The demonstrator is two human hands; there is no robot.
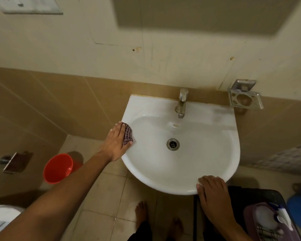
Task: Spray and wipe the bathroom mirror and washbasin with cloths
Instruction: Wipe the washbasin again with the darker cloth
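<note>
A white washbasin (207, 153) hangs on the tan tiled wall, with a metal tap (181, 103) at its back and a drain (172, 144) in the bowl. My left hand (116, 141) presses a dark checked cloth (127, 134) flat against the basin's left rim. My right hand (213, 193) rests palm down on the front right rim, fingers curled over the edge, holding nothing. A white spray bottle (271, 219) lies in a purple basket (250, 221) at the lower right. Only the mirror's lower edge and shadow (198, 13) show at the top.
An orange bucket (58, 168) stands on the floor left of the basin. A metal soap holder (244, 96) sticks out from the wall at the right. A toilet paper holder (16, 162) is on the left wall. My bare feet (142, 214) stand below the basin.
</note>
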